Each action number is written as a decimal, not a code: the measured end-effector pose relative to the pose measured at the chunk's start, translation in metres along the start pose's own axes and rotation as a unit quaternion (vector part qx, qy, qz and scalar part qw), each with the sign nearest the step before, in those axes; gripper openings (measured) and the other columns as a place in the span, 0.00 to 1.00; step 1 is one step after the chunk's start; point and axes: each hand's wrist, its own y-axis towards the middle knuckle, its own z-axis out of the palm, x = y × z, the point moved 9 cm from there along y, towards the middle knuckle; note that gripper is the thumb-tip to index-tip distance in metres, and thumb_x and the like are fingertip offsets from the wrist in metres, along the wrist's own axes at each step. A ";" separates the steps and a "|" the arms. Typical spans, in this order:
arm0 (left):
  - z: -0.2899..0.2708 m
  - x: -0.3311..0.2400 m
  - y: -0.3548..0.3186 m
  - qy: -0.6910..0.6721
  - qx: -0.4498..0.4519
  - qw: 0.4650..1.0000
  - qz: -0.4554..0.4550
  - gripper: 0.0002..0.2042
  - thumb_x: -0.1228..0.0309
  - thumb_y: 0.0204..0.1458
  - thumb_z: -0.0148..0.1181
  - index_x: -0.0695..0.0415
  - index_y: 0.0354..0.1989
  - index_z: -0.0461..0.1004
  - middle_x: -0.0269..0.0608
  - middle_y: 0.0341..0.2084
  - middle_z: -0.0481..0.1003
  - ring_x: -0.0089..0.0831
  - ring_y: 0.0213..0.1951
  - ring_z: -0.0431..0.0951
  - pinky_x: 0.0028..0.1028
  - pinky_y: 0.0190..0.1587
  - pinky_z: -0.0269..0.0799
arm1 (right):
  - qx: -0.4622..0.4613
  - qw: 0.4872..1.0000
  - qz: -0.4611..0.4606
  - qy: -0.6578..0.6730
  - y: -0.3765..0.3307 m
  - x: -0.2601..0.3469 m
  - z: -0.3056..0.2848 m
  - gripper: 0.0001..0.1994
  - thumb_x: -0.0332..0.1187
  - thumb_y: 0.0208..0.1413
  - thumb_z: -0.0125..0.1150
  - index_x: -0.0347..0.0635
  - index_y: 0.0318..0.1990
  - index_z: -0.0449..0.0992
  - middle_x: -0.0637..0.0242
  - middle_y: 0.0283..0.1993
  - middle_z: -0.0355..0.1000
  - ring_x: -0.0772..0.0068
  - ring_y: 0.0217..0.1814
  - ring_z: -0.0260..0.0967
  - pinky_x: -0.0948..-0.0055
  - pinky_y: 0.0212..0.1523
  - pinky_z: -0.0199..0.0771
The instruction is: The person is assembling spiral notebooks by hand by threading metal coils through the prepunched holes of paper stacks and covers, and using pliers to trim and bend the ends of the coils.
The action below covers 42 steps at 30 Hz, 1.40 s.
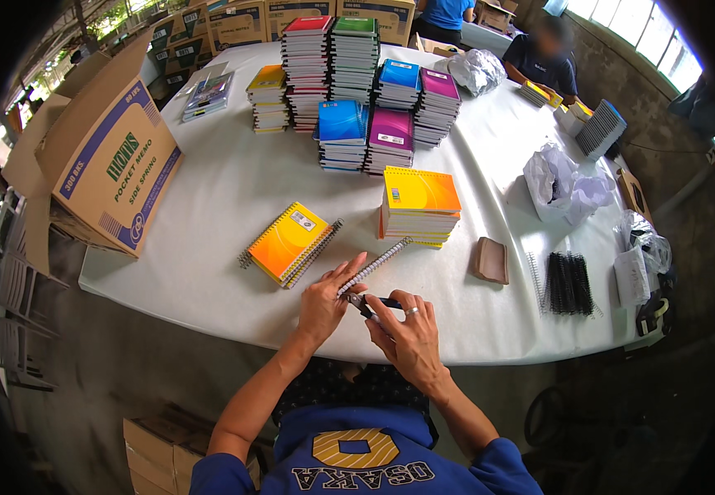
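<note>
My left hand [323, 307] is closed round a spiral notebook [374, 267] held on edge, its coil facing up. In my right hand [407, 330] is a pair of pliers [361, 304] with dark blue handles. Their jaws touch the near end of the coil, beside my left fingers. Just beyond my left hand lies a small pile of yellow-orange spiral notebooks [290, 239], some with loose coil ends sticking out. A taller stack of yellow-orange notebooks [420, 198] stands ahead to the right.
Tall stacks of red [306, 49], green, blue and purple notebooks stand farther back. An open carton [114, 165] sits at left. Rightward are a small brown block-like object [491, 261], black coils [569, 283] and plastic bags [551, 177]. A co-worker [543, 62] sits at the far right.
</note>
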 end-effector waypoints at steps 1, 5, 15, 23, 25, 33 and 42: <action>-0.002 0.000 0.000 0.058 0.007 0.998 -0.026 0.28 0.68 0.52 0.64 0.49 0.64 0.67 0.46 0.50 0.77 0.44 0.50 0.78 0.35 0.47 0.77 | -0.009 1.000 -0.018 -0.011 0.001 0.001 -0.001 0.22 0.34 0.52 0.66 0.49 0.56 0.74 0.60 0.44 0.66 0.61 0.43 0.66 0.62 0.43 0.65; -0.014 -0.024 0.003 0.222 -0.041 0.974 0.003 0.29 0.65 0.51 0.64 0.46 0.64 0.67 0.41 0.50 0.77 0.45 0.50 0.78 0.36 0.48 0.76 | 0.067 0.987 0.057 0.132 -0.005 -0.014 0.017 0.18 0.33 0.58 0.61 0.49 0.56 0.74 0.62 0.34 0.68 0.68 0.30 0.67 0.70 0.31 0.70; -0.089 -0.027 0.037 0.437 -0.052 0.889 0.130 0.30 0.53 0.48 0.63 0.39 0.63 0.70 0.30 0.58 0.72 0.43 0.65 0.63 0.49 0.64 0.59 | 0.068 0.955 0.203 0.203 0.010 -0.097 0.004 0.12 0.31 0.61 0.58 0.44 0.51 0.77 0.57 0.39 0.71 0.59 0.37 0.69 0.66 0.41 0.69; -0.098 0.068 0.020 0.416 0.251 0.874 -0.020 0.46 0.34 0.35 0.63 0.29 0.68 0.59 0.27 0.70 0.57 0.47 0.72 0.47 0.62 0.67 0.44 | -0.179 0.973 0.113 0.095 0.068 -0.172 -0.050 0.08 0.25 0.51 0.66 0.40 0.40 0.79 0.57 0.39 0.74 0.57 0.41 0.71 0.64 0.42 0.71; -0.087 0.069 0.029 0.378 0.289 0.879 -0.019 0.45 0.34 0.36 0.61 0.28 0.68 0.59 0.28 0.70 0.57 0.50 0.73 0.44 0.63 0.68 0.42 | -0.201 0.959 0.194 0.042 0.101 -0.219 -0.055 0.15 0.40 0.57 0.66 0.35 0.41 0.78 0.58 0.36 0.75 0.68 0.36 0.74 0.69 0.37 0.75; -0.104 0.026 0.038 0.364 0.098 0.926 0.008 0.41 0.44 0.44 0.63 0.39 0.69 0.60 0.32 0.71 0.54 0.53 0.73 0.43 0.60 0.68 0.39 | -0.017 0.918 0.370 0.142 0.139 -0.271 -0.010 0.22 0.42 0.45 0.73 0.30 0.36 0.77 0.55 0.34 0.76 0.70 0.36 0.74 0.70 0.37 0.75; -0.033 -0.014 0.074 0.076 0.003 0.997 -0.005 0.41 0.61 0.51 0.68 0.44 0.72 0.51 0.43 0.72 0.51 0.50 0.74 0.40 0.42 0.72 0.42 | -0.012 0.882 0.343 0.323 0.122 -0.273 -0.006 0.16 0.39 0.50 0.69 0.32 0.29 0.78 0.64 0.27 0.74 0.76 0.27 0.70 0.75 0.34 0.71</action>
